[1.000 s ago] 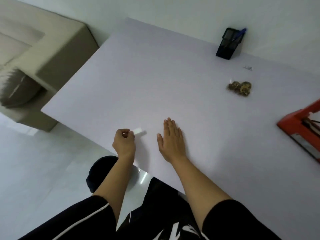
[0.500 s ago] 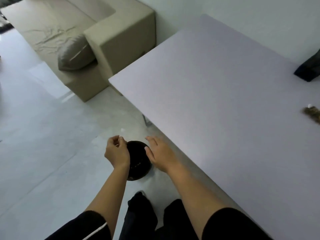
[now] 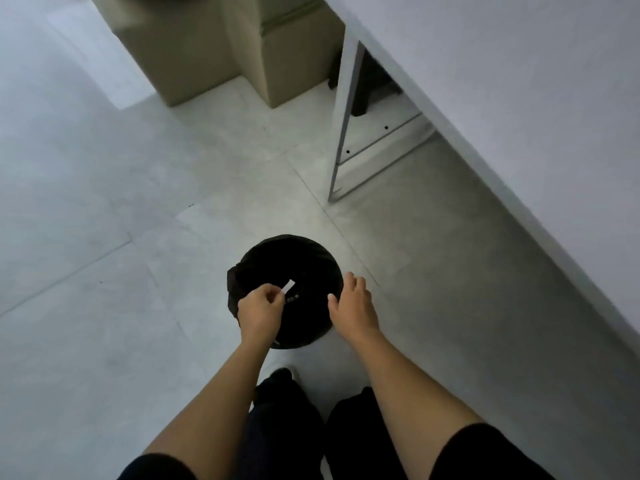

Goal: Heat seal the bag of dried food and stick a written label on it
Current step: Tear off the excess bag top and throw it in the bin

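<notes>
My left hand (image 3: 259, 311) pinches a small white paper strip (image 3: 287, 285) over the mouth of a round black bin (image 3: 298, 258) lined with a black bag, which stands on the floor. My right hand (image 3: 351, 303) hovers at the bin's right rim with relaxed fingers, holding nothing. The bag of dried food is out of view.
The white table (image 3: 519, 81) runs along the upper right, with its metal leg (image 3: 341, 116) on the grey tiled floor. A beige sofa base (image 3: 221, 46) stands at the top. My dark-clothed legs (image 3: 287, 410) are just below the bin.
My view has swung from the tabletop down to the floor. Both hands left the table; the left one carried the white strip over the bin.
</notes>
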### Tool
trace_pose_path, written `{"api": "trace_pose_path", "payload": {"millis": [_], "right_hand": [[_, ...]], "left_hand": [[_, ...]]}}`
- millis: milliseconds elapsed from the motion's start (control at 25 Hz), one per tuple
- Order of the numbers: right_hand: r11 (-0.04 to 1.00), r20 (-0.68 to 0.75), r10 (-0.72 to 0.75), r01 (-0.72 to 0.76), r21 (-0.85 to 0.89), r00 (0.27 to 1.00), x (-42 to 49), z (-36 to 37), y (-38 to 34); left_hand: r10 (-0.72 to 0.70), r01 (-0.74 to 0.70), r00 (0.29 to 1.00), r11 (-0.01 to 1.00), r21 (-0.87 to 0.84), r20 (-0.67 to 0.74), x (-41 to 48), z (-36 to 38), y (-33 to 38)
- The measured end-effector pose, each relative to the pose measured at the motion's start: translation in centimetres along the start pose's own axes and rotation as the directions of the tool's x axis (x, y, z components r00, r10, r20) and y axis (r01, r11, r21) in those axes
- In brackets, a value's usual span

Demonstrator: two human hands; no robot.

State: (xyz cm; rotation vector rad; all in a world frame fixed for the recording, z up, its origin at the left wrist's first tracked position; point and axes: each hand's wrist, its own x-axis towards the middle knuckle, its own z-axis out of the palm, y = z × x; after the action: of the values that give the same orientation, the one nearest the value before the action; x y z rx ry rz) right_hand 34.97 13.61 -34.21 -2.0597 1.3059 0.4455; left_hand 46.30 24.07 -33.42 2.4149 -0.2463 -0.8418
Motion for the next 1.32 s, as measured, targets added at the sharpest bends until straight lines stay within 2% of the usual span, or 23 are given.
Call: {"api": "trace_pose_path", "payload": {"millis": [240, 480, 760, 880, 960, 1120, 1320], "right_hand": [[0.95, 0.084, 0.276, -0.285, 0.131, 0.958, 7.2, 9.7, 4.5], [0.954, -0.07, 0.26, -0.245, 0.175, 0.963, 9.9, 14.2, 5.9], [0.959, -0.092, 0.248, -0.231, 0.163, 0.964, 9.9, 14.4, 5.7], [0.957, -0.035, 0.26, -0.253, 0.138, 0.965, 8.5, 12.5, 4.4], [0.96, -0.054, 0.253, -0.244, 0.142, 0.966, 7.2, 10.4, 2.9], [0.985, -0.129, 0.098, -0.078, 0.151, 0.987, 2.5, 2.8, -3.2], [0.98, -0.227, -0.105, 0.14, 0.142, 0.968, -5.6, -10.1, -11.8]], "left_hand": [[-0.022, 0.017, 0.998, 0.997, 0.079, 0.066, 7.0, 7.5, -7.8], [-0.029, 0.021, 0.997, 0.993, 0.117, 0.07, 10.8, 11.3, -10.5], [-0.058, 0.056, 0.998, 0.99, 0.126, 0.015, 11.2, 11.1, -9.9], [-0.041, 0.042, 0.999, 0.991, 0.131, -0.012, 9.9, 8.6, -8.4], [-0.024, 0.029, 0.999, 0.988, 0.15, -0.029, 8.5, 6.3, -7.0], [0.025, -0.013, 0.996, 0.991, 0.134, -0.09, 5.0, -1.2, -0.9], [0.162, -0.158, 0.962, 0.987, 0.037, -0.22, -0.5, -12.9, 10.9]]}}
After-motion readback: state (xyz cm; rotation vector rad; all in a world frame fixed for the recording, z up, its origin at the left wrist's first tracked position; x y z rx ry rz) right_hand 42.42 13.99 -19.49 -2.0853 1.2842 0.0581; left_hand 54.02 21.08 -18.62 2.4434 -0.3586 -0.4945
